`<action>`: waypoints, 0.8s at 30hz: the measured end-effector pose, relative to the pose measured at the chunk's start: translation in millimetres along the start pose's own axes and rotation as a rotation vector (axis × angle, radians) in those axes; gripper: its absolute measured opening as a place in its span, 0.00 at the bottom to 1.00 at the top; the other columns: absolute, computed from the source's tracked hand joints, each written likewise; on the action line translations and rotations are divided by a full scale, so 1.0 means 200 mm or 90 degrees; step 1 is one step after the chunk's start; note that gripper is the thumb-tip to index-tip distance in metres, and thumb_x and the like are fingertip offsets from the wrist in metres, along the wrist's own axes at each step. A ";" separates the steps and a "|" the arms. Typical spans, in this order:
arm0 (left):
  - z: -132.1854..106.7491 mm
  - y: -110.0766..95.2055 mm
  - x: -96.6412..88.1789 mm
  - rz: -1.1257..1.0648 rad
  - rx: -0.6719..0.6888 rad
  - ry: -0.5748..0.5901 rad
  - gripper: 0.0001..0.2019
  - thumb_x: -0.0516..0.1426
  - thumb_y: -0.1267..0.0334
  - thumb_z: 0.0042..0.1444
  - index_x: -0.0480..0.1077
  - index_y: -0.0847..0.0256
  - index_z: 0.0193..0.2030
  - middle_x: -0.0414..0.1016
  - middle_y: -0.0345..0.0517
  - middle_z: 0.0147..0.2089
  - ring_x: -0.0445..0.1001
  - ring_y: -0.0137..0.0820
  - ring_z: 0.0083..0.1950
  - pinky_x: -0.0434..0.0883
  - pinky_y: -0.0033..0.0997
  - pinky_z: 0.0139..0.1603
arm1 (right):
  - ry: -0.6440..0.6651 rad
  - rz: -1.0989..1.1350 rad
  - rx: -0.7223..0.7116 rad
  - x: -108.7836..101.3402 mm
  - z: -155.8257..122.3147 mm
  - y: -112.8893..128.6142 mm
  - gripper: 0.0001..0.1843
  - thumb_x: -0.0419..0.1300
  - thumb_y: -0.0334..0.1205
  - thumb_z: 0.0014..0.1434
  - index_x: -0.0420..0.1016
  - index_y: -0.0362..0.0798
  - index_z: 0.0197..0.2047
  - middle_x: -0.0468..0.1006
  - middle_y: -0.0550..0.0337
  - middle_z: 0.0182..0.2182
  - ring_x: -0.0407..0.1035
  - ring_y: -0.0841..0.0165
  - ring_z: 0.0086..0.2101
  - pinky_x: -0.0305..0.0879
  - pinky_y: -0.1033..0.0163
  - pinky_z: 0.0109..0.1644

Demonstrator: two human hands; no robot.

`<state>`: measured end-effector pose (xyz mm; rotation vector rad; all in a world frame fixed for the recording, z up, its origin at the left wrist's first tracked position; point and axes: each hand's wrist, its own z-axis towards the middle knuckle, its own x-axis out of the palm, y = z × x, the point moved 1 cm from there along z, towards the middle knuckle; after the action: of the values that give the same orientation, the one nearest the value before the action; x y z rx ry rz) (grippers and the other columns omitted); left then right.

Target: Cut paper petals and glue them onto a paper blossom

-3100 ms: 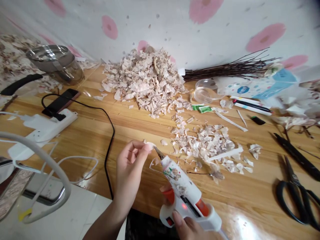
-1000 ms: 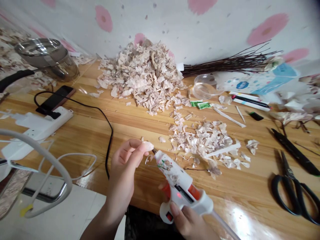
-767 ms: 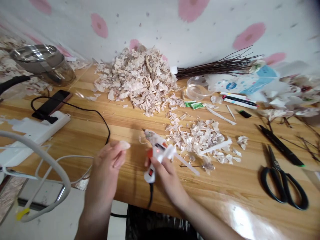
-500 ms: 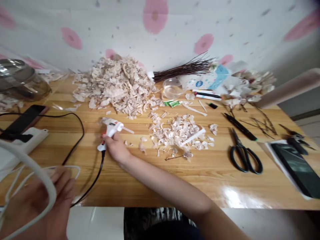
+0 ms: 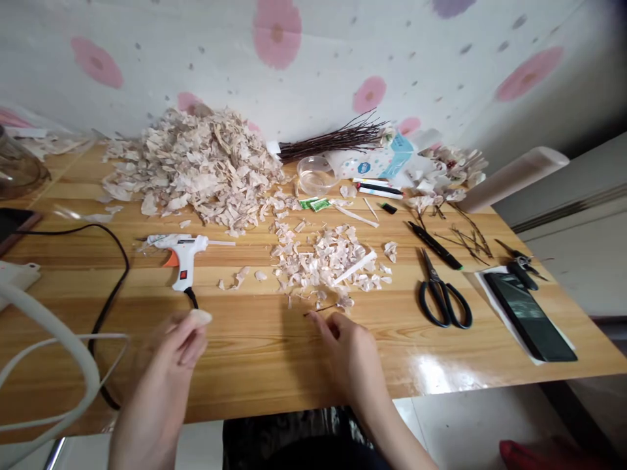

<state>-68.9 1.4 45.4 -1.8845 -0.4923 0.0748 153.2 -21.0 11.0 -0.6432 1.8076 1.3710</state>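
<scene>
My left hand (image 5: 171,356) is closed in a pinch on a pale dried petal (image 5: 200,317), just above the front of the table. My right hand (image 5: 349,346) rests low over the wood, its fingertips pinched at the left end of a thin dark twig (image 5: 327,308). A small petal flower (image 5: 345,303) sits at that twig's other end. A white glue gun (image 5: 183,253) with an orange trigger lies on its side beyond my left hand, a glue stick poking from its back. Beyond my right hand spreads a small heap of loose petals (image 5: 326,251).
A large pile of dried petals (image 5: 196,166) stands against the wall, beside a bundle of twigs (image 5: 333,140) and a clear bowl (image 5: 316,175). Scissors (image 5: 435,287), a black marker (image 5: 435,245), pliers (image 5: 522,271) and a phone (image 5: 531,316) lie right. Cables (image 5: 110,287) run left.
My right hand has let go of the glue gun and moved right to the twig. My left hand has come forward past the white cable, now showing a petal. The view has turned right.
</scene>
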 end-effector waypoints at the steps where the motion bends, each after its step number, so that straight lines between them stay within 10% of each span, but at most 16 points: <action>1: 0.00 0.01 0.06 -0.009 -0.003 0.014 0.12 0.67 0.60 0.41 0.68 0.62 0.20 0.59 0.36 0.22 0.52 0.22 0.23 0.58 0.22 0.22 | -0.026 -0.024 0.028 0.01 0.02 -0.04 0.29 0.54 0.58 0.63 0.58 0.51 0.17 0.66 0.63 0.12 0.59 0.68 0.15 0.51 0.64 0.23; 10: 0.03 0.09 0.20 0.005 -0.034 0.059 0.10 0.68 0.58 0.43 0.75 0.62 0.26 0.67 0.36 0.24 0.53 0.19 0.22 0.55 0.20 0.24 | -0.043 0.100 0.091 -0.03 0.08 -0.14 0.18 0.56 0.47 0.62 0.68 0.48 0.23 0.73 0.61 0.18 0.66 0.67 0.20 0.56 0.65 0.25; 19: -0.04 0.11 0.39 0.024 -0.089 0.094 0.12 0.68 0.55 0.42 0.74 0.59 0.24 0.63 0.34 0.20 0.54 0.22 0.24 0.58 0.22 0.28 | -0.205 0.386 -0.273 -0.01 0.00 -0.20 0.10 0.57 0.27 0.57 0.75 0.50 0.30 0.77 0.60 0.27 0.73 0.67 0.29 0.67 0.66 0.31; 24: -0.10 0.11 0.45 0.008 -0.079 0.074 0.11 0.68 0.56 0.44 0.74 0.58 0.24 0.61 0.33 0.20 0.55 0.23 0.25 0.58 0.21 0.28 | -0.127 0.537 -0.229 -0.01 0.07 -0.16 0.10 0.61 0.27 0.56 0.79 0.51 0.30 0.80 0.58 0.31 0.75 0.64 0.32 0.70 0.64 0.33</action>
<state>24.9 10.5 50.0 -2.0012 -0.4134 -0.0571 182.8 -17.4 -7.1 0.1408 1.7404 2.2489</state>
